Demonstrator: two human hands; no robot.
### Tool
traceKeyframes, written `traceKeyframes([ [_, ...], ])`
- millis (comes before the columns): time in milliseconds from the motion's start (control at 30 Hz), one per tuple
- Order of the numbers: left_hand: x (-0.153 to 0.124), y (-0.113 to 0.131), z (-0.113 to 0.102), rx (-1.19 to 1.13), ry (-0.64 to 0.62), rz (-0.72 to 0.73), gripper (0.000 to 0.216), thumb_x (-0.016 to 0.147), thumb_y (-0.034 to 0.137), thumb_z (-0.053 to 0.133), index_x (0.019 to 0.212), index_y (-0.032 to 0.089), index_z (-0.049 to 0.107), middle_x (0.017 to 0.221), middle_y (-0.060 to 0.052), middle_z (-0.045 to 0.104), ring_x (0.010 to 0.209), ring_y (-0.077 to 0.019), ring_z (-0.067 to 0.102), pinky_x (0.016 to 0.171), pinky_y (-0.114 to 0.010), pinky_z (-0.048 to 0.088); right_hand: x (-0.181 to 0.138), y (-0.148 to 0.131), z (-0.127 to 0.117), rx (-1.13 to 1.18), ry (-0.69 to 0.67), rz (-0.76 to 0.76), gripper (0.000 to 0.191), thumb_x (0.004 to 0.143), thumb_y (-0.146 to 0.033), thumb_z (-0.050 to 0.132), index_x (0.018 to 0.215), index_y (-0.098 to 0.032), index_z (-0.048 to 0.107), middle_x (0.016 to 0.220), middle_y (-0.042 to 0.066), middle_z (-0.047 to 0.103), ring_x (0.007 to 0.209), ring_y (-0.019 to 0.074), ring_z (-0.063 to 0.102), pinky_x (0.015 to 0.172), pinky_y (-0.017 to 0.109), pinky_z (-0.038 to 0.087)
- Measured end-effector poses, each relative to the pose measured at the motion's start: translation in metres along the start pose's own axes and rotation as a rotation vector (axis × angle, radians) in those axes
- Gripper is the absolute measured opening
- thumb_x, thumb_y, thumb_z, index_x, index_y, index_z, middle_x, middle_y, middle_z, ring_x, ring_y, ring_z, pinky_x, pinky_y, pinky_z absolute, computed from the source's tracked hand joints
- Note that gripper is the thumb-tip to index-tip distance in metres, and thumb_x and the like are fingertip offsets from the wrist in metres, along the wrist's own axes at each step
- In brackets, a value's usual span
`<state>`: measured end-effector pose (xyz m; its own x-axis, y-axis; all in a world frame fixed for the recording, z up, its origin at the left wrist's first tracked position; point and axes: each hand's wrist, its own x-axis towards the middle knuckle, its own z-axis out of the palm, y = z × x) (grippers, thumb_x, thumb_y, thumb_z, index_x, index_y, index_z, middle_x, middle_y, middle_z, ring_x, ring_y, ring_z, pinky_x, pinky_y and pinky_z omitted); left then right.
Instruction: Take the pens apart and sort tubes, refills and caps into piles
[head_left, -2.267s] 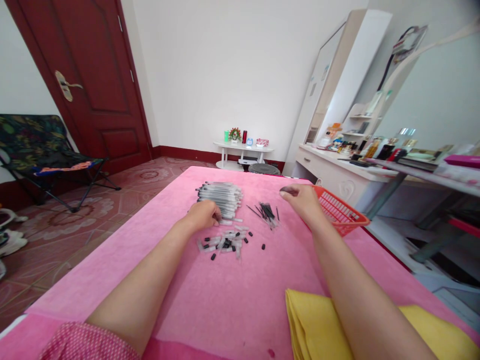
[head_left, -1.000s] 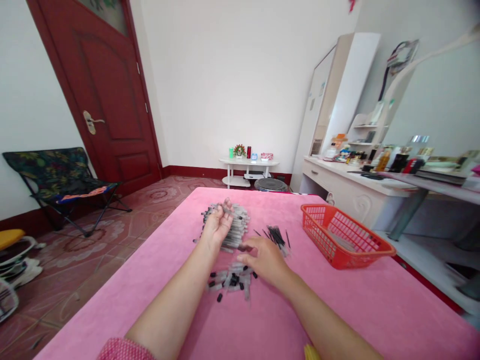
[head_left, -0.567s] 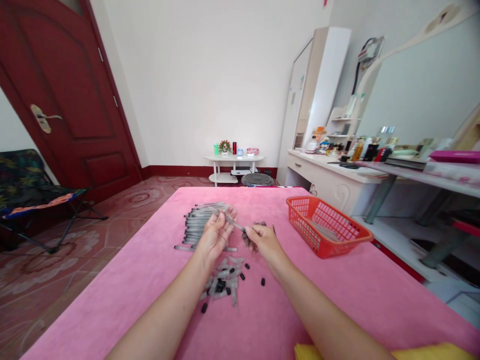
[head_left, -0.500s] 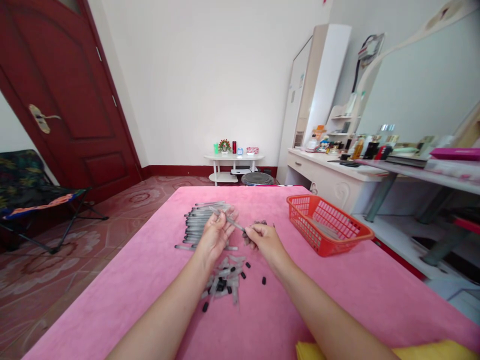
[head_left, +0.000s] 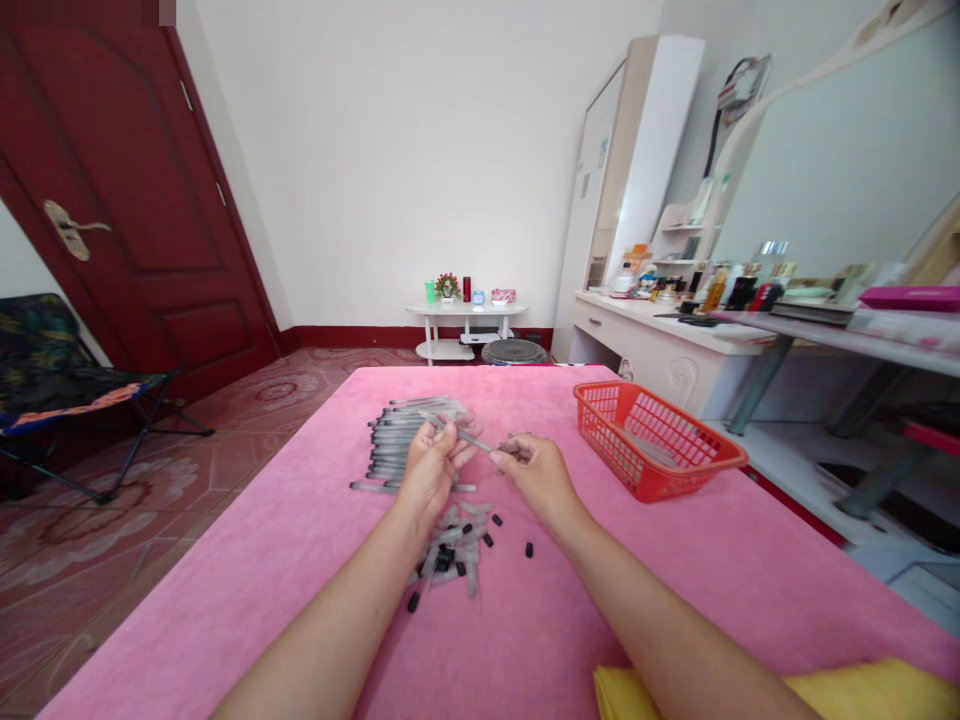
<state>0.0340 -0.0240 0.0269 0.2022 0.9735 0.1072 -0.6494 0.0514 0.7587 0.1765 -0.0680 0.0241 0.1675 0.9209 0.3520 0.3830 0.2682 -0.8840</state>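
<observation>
**Above the pink cloth, both your hands meet on one slim pen barrel**

Between your hands, over the pink cloth (head_left: 300,560), the pen barrel (head_left: 469,438) slants down toward your right. Your left hand (head_left: 433,462) has it pinched between thumb and fingers, palm partly turned up, with the far end poking out past the fingertips. Your right hand (head_left: 538,472) is closed in a fine pinch at the other end; whether it also has a separate small part there, you cannot tell, as the fingers cover the spot.

Just behind your left hand lies the stack of similar barrels (head_left: 388,445), set side by side, with one lying nearest you. Below your hands sits a loose heap of clear and black small pieces (head_left: 450,552), and a single black piece (head_left: 529,550) rests apart to its right. The red basket (head_left: 609,440) stands beyond your right hand, with some pale things lying in it. Near your right forearm is a folded yellow cloth (head_left: 870,688).

The step in hand looks like close two-handed work at that one end. It seems to call for a steady left hold and your right fingertips lined up with the barrel's length.
</observation>
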Motion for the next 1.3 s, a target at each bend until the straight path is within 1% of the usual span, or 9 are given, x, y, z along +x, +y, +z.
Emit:
traceKeyframes([
  [233,-0.0018,-0.0012,0.0,0.013,-0.012,-0.007,0.028,0.071,0.021,0.068,0.086,0.02,0.045,0.099,-0.005,0.067,0.09,-0.0201,0.066,0.079,-0.035,0.052,-0.0003,0.0053,0.0007,-0.041,-0.068,0.03,0.041,0.083,-0.044,0.043,0.059,-0.015,0.06,0.052,0.003,0.059,0.045,0.0122,0.05,0.045,0.023,0.037],
  [400,-0.0004,-0.0026,-0.0027,0.005,-0.016,0.018,0.027,0.073,0.02,0.067,0.086,0.02,0.044,0.097,-0.006,0.067,0.09,-0.0211,0.066,0.078,-0.036,0.052,0.0023,0.0055,-0.0005,-0.046,0.027,-0.036,0.025,0.07,-0.04,0.062,0.071,-0.015,0.063,0.066,0.003,0.064,0.06,0.015,0.057,0.052,0.023,0.04],
  [533,0.0001,-0.002,-0.0035,0.014,-0.005,0.014,0.025,0.073,0.019,0.066,0.087,0.02,0.045,0.095,-0.005,0.067,0.088,-0.0205,0.067,0.077,-0.036,0.053,0.0014,0.0034,-0.0012,-0.051,-0.074,0.042,0.037,0.081,-0.043,0.048,0.061,-0.015,0.061,0.053,0.002,0.059,0.046,0.0123,0.05,0.046,0.023,0.036],
  [633,-0.0007,-0.0009,-0.0031,0.025,0.007,0.01,0.024,0.074,0.019,0.065,0.087,0.019,0.045,0.093,-0.005,0.067,0.086,-0.0204,0.067,0.077,-0.035,0.053,0.0006,0.0047,-0.001,-0.094,-0.02,-0.012,0.029,0.076,-0.038,0.055,0.06,-0.015,0.06,0.056,0.002,0.061,0.052,0.013,0.053,0.049,0.023,0.036],
  [733,-0.0003,-0.0006,-0.0036,0.023,0.018,0.016,0.023,0.074,0.019,0.065,0.086,0.019,0.045,0.093,-0.005,0.067,0.085,-0.02,0.067,0.076,-0.034,0.053,0.0009,0.0063,-0.0003,-0.087,0.021,-0.05,0.019,0.068,-0.035,0.064,0.072,-0.016,0.063,0.068,0.002,0.065,0.062,0.0149,0.057,0.054,0.023,0.039],
  [900,0.0015,-0.0024,-0.006,0.045,0.021,0.02,0.026,0.073,0.021,0.067,0.087,0.019,0.045,0.092,-0.005,0.067,0.082,-0.0197,0.068,0.07,-0.031,0.054,0.0009,0.0068,-0.0002,-0.119,-0.074,0.021,0.035,0.082,-0.04,0.046,0.061,-0.015,0.059,0.056,0.002,0.06,0.047,0.0118,0.052,0.049,0.023,0.037],
  [1033,0.0012,-0.0037,-0.0071,0.051,0.02,0.033,0.028,0.071,0.022,0.068,0.088,0.019,0.046,0.092,-0.005,0.067,0.081,-0.0199,0.068,0.065,-0.028,0.054,0.0016,0.0086,0.0006,-0.128,0.019,-0.057,0.015,0.07,-0.031,0.061,0.068,-0.016,0.062,0.065,0.002,0.064,0.06,0.0143,0.056,0.055,0.023,0.039],
  [1100,0.0011,-0.0039,-0.0076,0.043,0.019,0.032,0.027,0.071,0.022,0.068,0.087,0.019,0.047,0.091,-0.005,0.067,0.081,-0.0198,0.068,0.064,-0.027,0.054,0.0018,0.0092,0.0014,-0.111,0.03,-0.069,0.017,0.066,-0.031,0.065,0.074,-0.016,0.063,0.071,0.003,0.066,0.064,0.0151,0.057,0.057,0.023,0.041],
  [1300,0.0015,-0.0031,-0.0086,0.049,0.025,0.027,0.027,0.07,0.022,0.069,0.087,0.018,0.047,0.09,-0.005,0.068,0.081,-0.0199,0.068,0.067,-0.029,0.055,0.0005,0.0095,0.0021,-0.112,-0.082,0.023,0.026,0.076,-0.037,0.052,0.064,-0.016,0.062,0.058,0.002,0.062,0.051,0.0133,0.054,0.05,0.023,0.038],
])
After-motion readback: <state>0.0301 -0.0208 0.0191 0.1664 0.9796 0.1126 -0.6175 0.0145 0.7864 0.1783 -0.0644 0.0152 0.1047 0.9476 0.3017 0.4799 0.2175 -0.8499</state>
